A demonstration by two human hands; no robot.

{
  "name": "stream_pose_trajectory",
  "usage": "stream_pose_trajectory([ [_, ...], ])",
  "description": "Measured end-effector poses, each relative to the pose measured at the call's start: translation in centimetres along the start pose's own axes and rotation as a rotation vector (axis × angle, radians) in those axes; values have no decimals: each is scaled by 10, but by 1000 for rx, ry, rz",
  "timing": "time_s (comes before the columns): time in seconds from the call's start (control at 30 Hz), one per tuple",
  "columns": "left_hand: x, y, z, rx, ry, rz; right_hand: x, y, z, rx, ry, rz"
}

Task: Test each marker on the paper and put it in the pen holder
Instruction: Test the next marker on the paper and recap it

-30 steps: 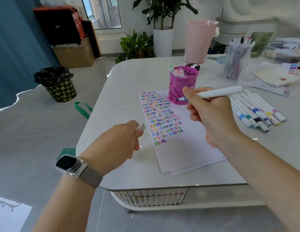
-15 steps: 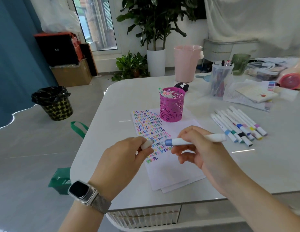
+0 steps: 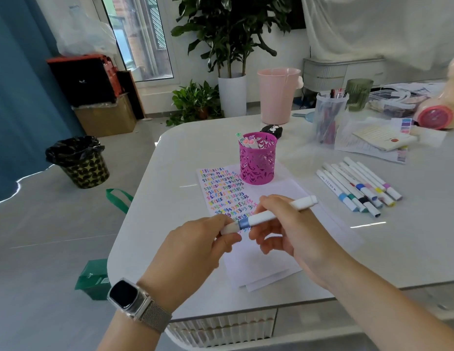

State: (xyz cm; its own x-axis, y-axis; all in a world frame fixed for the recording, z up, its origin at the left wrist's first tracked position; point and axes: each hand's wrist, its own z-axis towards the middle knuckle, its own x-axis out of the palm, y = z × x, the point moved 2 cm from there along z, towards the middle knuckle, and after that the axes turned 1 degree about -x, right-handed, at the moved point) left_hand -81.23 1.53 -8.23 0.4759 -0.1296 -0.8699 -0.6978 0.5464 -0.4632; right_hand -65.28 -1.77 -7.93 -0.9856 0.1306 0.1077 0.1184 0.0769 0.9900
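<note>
Cap (image 3: 229,228) now back on marker (image 3: 271,214); both hands grip it; axis lower-left to upper-right.

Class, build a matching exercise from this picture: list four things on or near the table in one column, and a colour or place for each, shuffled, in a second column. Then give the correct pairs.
Things:
1. pen holder
2. marker
3. paper
4. loose markers

Descriptions:
A. white sheet, rows of coloured squiggles on its far part
B. lying side by side on the table, to the right of the paper
C. pink cut-out cup, standing on the paper's far end
D. held over the paper by left hand and right hand

Pairs: 1-C, 2-D, 3-A, 4-B
</note>
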Motion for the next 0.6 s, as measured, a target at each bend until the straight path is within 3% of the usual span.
stream_pose_trajectory([
  [0.27,17,-15,-7,87,-52,-35,2,-9,8,90,-13,202],
  [0.6,14,-14,-12,81,-157,-11,17,-13,12,25,8,204],
])
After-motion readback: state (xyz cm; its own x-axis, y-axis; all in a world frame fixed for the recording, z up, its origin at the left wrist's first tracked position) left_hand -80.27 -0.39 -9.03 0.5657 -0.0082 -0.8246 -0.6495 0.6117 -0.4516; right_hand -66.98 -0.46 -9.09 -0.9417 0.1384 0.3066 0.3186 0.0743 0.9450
